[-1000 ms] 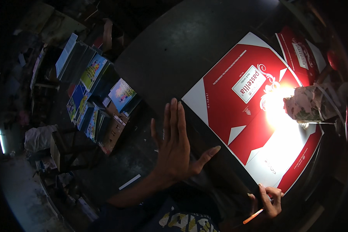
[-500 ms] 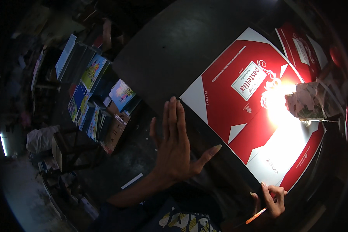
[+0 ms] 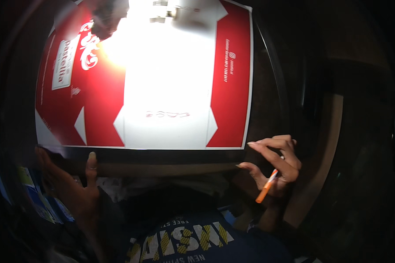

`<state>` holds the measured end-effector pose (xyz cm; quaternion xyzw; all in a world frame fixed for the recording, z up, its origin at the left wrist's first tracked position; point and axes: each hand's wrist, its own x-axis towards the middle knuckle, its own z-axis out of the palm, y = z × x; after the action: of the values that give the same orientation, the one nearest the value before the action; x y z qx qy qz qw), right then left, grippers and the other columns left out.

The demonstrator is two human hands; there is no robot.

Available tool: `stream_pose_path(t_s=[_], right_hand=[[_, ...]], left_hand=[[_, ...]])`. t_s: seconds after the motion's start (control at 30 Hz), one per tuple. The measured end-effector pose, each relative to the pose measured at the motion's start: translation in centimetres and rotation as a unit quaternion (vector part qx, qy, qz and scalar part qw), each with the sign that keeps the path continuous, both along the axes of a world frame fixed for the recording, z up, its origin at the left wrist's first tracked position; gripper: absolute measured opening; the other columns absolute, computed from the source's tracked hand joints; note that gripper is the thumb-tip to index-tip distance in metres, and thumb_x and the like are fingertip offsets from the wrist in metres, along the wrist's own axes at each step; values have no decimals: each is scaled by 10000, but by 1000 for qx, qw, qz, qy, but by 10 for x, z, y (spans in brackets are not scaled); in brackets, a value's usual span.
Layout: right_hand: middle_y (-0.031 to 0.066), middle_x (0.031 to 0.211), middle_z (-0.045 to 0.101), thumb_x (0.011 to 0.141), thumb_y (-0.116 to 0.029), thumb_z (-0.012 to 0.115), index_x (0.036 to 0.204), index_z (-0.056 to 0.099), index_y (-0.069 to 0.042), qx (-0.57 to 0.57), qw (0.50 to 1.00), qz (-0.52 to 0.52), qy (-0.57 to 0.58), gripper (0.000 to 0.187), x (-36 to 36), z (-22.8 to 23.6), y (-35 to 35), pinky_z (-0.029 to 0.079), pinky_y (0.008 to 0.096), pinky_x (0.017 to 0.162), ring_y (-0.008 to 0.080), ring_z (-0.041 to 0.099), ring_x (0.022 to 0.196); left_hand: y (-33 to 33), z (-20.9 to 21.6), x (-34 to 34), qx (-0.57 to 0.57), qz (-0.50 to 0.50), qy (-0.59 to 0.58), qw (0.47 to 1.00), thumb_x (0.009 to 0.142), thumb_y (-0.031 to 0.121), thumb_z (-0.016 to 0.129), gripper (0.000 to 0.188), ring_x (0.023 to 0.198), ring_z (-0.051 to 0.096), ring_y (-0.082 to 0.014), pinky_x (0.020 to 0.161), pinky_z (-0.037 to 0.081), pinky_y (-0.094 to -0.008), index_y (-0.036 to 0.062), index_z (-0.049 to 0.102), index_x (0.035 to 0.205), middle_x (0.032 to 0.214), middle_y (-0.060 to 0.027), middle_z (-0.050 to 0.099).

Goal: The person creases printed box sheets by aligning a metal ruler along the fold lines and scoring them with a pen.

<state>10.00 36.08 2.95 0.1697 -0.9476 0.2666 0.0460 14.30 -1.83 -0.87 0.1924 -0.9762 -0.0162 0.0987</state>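
A large printed sheet (image 3: 230, 109) in red and white lies flat on the dark table, its near edge running along the table's front. By the sheet's near left corner, my left hand (image 3: 72, 186) is spread with fingers stretched and thumb apart, holding nothing. My right hand (image 3: 278, 160) is at the near right corner, index fingertip close to the sheet's edge and thumb lower down. Tucked in that hand's curled fingers is a thin orange and white pen-like stick (image 3: 267, 186), its orange end pointing down. Whether the right fingertip touches the sheet is hard to tell.
A glaring lamp with a dark shade (image 3: 109, 19) hangs over the sheet's far left part and washes out its middle. Beyond it, a blurred metallic object (image 3: 162, 12) shows at the top. Stacked colourful books (image 3: 41, 199) stand low at the left, partly behind my left arm.
My view has swung to the right, so the sheet now appears squarely before me. Both hands stay near its two near corners, and the pen-like stick remains in my right hand.
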Motion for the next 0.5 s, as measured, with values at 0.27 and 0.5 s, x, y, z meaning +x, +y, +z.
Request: stream_pose_path(t_s=[0.27, 0.5], right_hand=[[-18, 982, 706, 722, -205, 880, 1041, 799, -132, -46, 999, 3, 20, 337, 18, -19, 4, 354, 346, 1087, 138, 604, 880], [-5, 953, 708, 681, -248, 897, 978, 807, -123, -35, 998, 21, 46, 334, 15, -14, 4, 379, 348, 855, 163, 553, 793]], left_hand=[[-18, -13, 8, 4, -7, -25, 1000, 925, 660, 507, 978, 1514, 206, -415, 1198, 77, -585, 31, 146, 1583, 1618, -266, 216], [-27, -14, 15, 2, -15, -44, 999, 977, 628, 467, 912, 1520, 187, -412, 1229, 154, -530, 36, 141, 1589, 1624, -283, 193]])
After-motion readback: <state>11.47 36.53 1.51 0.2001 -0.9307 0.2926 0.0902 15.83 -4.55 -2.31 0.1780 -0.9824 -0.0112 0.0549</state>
